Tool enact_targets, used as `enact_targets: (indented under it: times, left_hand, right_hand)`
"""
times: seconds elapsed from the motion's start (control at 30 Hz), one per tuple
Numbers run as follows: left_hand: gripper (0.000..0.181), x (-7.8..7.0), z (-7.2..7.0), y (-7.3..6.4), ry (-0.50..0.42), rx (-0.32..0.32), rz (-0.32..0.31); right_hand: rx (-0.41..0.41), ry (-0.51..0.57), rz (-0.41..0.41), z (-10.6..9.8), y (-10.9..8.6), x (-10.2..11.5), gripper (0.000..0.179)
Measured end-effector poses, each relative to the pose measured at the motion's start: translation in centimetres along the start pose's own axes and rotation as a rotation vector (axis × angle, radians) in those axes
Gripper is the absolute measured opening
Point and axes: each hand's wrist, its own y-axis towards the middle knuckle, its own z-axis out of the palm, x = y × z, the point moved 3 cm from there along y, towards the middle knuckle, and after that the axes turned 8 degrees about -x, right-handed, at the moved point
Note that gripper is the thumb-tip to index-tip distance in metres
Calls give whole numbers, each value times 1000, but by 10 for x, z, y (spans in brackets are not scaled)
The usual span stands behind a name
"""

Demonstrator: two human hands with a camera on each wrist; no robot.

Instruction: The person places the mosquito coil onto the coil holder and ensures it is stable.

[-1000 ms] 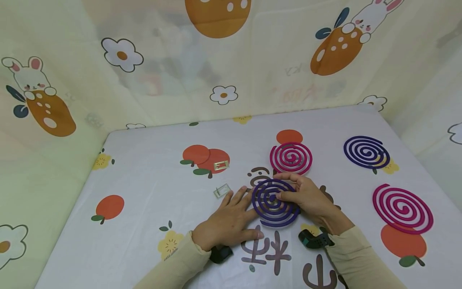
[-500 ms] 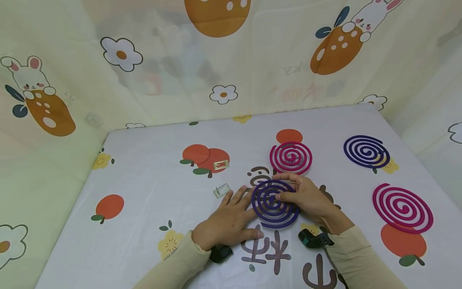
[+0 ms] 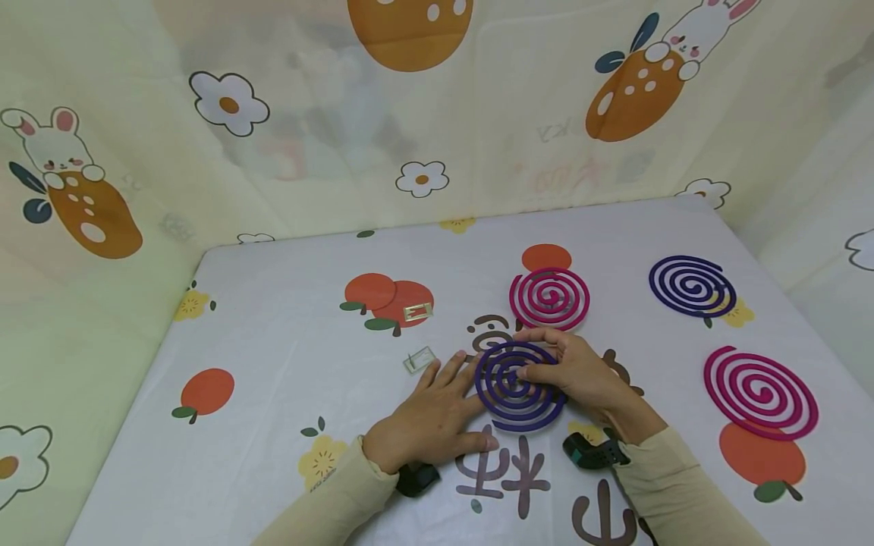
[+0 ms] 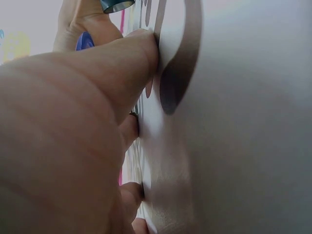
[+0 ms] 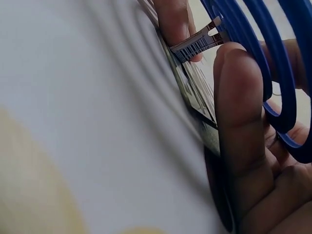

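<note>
In the head view my right hand (image 3: 580,375) holds a dark blue mosquito coil (image 5: 300,22), thumb near its centre and fingers at its far edge. The right wrist view shows the coil tilted, its middle by the notched tip of a metal coil stand's upright strip (image 5: 195,46). My thumb (image 5: 239,87) lies beside that tip. The stand's thin base lies along the white tabletop. My left hand (image 3: 437,421) is spread palm down, its fingertips reaching the coil's left side; a finger (image 5: 171,17) presses by the stand base. From above, the coil mostly hides this stand.
Two small metal stands (image 3: 419,360) lie left of the coil, one behind the other. A pink coil (image 3: 550,297) lies just behind my right hand. Farther right lie another blue coil (image 3: 693,287) and a pink coil (image 3: 762,394). A printed cloth wall closes the back.
The held blue coil has shifted very slightly toward me and left, and its tilt has changed a little. Both hands stay nearly in place.
</note>
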Motion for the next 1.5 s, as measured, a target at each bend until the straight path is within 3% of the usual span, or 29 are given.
enact_targets:
  times: [0.63,0.8,0.93,1.03,1.23,1.5]
  left_hand:
    - [79,-1,-4,0,-23,-4,21]
    - [75,5,-14,1,-86,-98,25]
    - [62,7,-22,3,-170,-224,-12]
    - [61,7,-23,4,-229,-282,-40]
    - [83,3,-20,6,-252,-279,-49]
    - [84,-1,-20,6,-206,-278,-28]
  right_hand:
    - [-44,-12,14,2,-5,6,56]
    - [-49,-39,13,3,-5,8,57]
    - [-51,-41,3,3,-6,9,56]
    - [-57,-54,-4,2,-6,9,56]
    - [-62,-112,-24,-1,-11,10,63]
    - [-54,-272,-142,-12,-30,10,84]
